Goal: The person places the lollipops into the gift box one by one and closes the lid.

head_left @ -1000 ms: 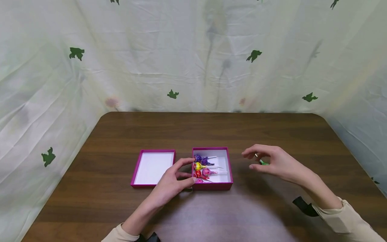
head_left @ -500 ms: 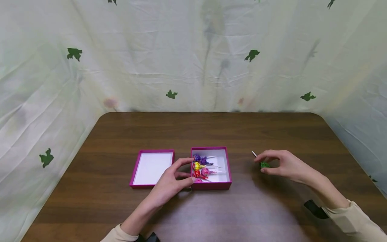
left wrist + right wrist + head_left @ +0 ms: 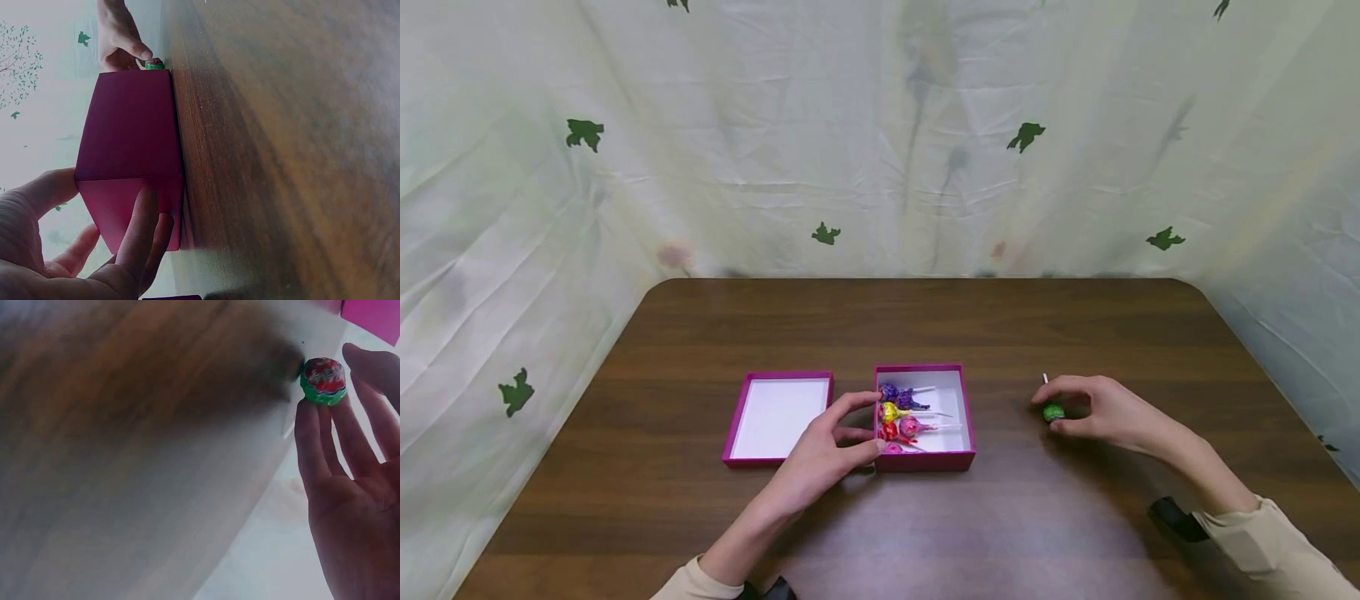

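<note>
An open magenta box (image 3: 970,417) sits mid-table and holds several wrapped lollipops (image 3: 910,427) in purple, yellow, red and pink. My left hand (image 3: 878,422) grips its left wall near the front corner, thumb and fingers curled round the box (image 3: 131,137). To the right, my right hand (image 3: 1049,407) rests low on the wood and pinches a green lollipop (image 3: 1054,412) between thumb and fingertips. Its white stick points up and away. The right wrist view shows the green lollipop (image 3: 323,380) at the fingertips (image 3: 307,415).
The magenta lid (image 3: 737,421) lies upturned just left of the box, white inside. The brown wooden table (image 3: 880,325) has rounded far corners. A pale cloth with green leaf prints hangs behind and at both sides.
My right hand has carried the green lollipop to the right, away from the box, and lowered it to the table. The left hand and box have stayed put.
</note>
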`<state>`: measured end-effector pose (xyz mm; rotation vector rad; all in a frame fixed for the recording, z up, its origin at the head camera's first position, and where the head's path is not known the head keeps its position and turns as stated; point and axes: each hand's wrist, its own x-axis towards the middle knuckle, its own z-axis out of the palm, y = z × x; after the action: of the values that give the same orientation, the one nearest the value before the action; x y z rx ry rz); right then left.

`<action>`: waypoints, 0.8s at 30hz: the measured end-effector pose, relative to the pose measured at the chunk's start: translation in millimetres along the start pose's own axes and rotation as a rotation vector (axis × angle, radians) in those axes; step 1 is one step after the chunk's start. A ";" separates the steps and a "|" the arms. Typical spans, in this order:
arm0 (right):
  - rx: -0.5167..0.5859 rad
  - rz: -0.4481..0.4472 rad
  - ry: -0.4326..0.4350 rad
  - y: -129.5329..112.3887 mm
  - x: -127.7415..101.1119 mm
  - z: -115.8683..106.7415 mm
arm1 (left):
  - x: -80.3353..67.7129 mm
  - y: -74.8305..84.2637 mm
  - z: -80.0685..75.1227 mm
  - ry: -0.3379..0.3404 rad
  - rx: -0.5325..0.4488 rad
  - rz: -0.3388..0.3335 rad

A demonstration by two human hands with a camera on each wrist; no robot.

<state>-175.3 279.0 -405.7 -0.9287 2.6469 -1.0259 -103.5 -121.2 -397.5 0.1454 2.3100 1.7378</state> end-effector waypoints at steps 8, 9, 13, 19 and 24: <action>-0.025 -0.086 0.050 4.7 0.4 3.3 | 0.4 0.7 -0.7 0.003 0.015 -0.001; -0.016 -0.087 0.051 4.7 0.7 3.5 | 0.5 0.8 -0.8 0.002 0.017 -0.003; 0.040 -0.077 0.048 5.0 2.6 3.6 | 0.4 1.1 -0.7 -0.001 0.015 -0.007; -0.004 -0.019 0.043 5.5 3.9 3.1 | -0.4 0.5 -0.3 0.000 0.006 -0.014; -0.063 0.058 0.022 5.0 5.4 2.9 | -0.6 0.2 -0.2 0.006 0.008 -0.007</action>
<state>-181.1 277.1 -410.7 -0.8515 2.7215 -0.9511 -103.0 -121.5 -397.1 0.1337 2.3191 1.7290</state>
